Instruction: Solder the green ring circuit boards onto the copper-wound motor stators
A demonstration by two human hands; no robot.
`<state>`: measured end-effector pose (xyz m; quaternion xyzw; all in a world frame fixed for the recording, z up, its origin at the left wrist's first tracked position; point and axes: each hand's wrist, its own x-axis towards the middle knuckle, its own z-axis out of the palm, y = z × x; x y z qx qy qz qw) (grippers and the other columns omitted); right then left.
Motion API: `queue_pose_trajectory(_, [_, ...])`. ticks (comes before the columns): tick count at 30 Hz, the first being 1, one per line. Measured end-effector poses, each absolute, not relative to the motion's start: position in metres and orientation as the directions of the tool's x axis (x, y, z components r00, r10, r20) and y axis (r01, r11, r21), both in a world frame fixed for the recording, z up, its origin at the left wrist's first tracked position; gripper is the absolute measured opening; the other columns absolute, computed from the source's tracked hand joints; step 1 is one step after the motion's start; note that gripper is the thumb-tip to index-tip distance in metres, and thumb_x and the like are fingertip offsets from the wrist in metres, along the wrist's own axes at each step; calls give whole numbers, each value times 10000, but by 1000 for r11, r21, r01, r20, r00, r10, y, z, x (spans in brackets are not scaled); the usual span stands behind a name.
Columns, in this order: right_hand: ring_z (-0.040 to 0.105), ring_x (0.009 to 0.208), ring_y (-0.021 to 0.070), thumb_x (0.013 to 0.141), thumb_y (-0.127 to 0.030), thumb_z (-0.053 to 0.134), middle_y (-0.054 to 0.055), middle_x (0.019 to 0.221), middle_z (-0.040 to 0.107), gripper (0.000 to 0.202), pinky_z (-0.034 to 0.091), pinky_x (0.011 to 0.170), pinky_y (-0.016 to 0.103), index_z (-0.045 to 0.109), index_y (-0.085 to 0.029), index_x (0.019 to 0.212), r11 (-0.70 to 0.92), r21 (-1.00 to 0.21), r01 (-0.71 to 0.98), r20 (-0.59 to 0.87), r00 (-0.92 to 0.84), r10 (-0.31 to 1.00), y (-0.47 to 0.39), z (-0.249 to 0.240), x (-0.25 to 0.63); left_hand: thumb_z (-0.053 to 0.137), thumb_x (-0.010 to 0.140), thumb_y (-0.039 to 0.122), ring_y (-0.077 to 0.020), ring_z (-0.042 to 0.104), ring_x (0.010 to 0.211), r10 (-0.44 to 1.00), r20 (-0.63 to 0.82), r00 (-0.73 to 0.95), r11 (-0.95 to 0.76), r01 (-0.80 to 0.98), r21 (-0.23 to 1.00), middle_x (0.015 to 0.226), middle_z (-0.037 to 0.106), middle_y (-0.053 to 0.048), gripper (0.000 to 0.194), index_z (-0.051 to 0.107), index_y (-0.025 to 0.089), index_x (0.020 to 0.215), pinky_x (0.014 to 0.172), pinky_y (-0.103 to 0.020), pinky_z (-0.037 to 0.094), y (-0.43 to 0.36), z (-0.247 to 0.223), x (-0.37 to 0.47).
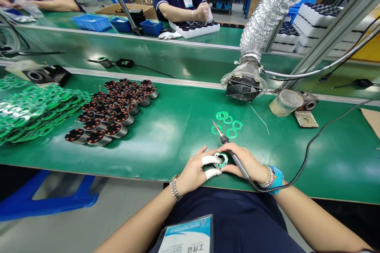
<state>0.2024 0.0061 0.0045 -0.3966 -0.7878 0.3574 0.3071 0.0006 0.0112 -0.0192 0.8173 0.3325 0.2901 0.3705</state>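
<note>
My left hand, with white wraps on two fingers, is closed around a motor stator topped by a ring-shaped green circuit board. A soldering iron lies across my right hand, its tip pointing up and away over the bench. The thumb and fingers of that same hand also touch the right side of the stator. Just beyond my hands lie several loose green ring boards. The stator's sides are mostly hidden by my fingers.
Rows of wound stators stand left of centre, beside stacked green board panels. A fan on a foil duct hangs ahead. Solder wire, a round tub and the iron's cord are right. Co-workers sit opposite.
</note>
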Motion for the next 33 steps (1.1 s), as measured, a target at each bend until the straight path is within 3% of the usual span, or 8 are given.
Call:
queue_pose_trajectory(4, [599, 985, 186, 735, -288, 686, 73, 1084, 605, 487, 492, 855, 329, 457, -212, 1157, 446, -815, 368, 243, -483, 842, 3, 8, 206, 641, 769, 267, -229, 612, 1045, 752, 246, 612, -515, 311, 799, 1132, 649, -87, 146, 648, 213, 904, 1022, -513, 348, 13, -21, -1])
queue_pose_trajectory(9, [619, 920, 175, 806, -224, 592, 51, 970, 637, 246, 507, 824, 322, 526, -226, 1043, 400, -788, 468, 283, -302, 910, -10, 11, 211, 644, 767, 266, -242, 609, 1050, 760, 257, 598, -515, 312, 798, 1136, 647, -86, 138, 664, 220, 896, 1011, -516, 367, 11, -22, 1])
queue_pose_trajectory(13, [627, 905, 164, 821, -149, 544, 47, 969, 642, 259, 513, 821, 308, 504, -227, 1064, 366, -813, 453, 259, -282, 924, -18, 4, 210, 649, 764, 275, -248, 608, 1052, 764, 275, 583, -520, 305, 798, 1126, 652, -94, 135, 666, 215, 883, 1003, -522, 374, 11, -25, 1])
queue_pose_trajectory(17, [637, 914, 157, 807, -147, 565, 37, 986, 645, 295, 518, 849, 318, 475, -237, 1073, 266, -883, 387, 196, -211, 957, -17, -5, 206, 652, 762, 275, -238, 610, 1050, 771, 270, 577, -510, 305, 804, 1135, 648, -88, 135, 664, 223, 886, 1011, -513, 371, 11, -26, 0])
queue_pose_trajectory(25, [644, 967, 166, 793, -188, 587, 66, 1030, 630, 295, 529, 875, 354, 430, -231, 1038, 67, -993, 94, 47, -205, 978, -8, -6, 200, 661, 752, 269, -239, 605, 1057, 782, 222, 582, -449, 279, 849, 1156, 633, -80, 172, 671, 227, 919, 1029, -518, 348, 13, -23, -1])
queue_pose_trajectory(33, [657, 924, 155, 803, -185, 574, 98, 1117, 591, 309, 537, 852, 364, 410, -229, 1061, 18, -998, 63, 1, -259, 966, -3, -5, 203, 676, 735, 257, -238, 590, 1078, 798, 164, 580, -381, 273, 883, 1150, 632, -78, 197, 667, 231, 930, 1040, -526, 325, 14, -22, -2])
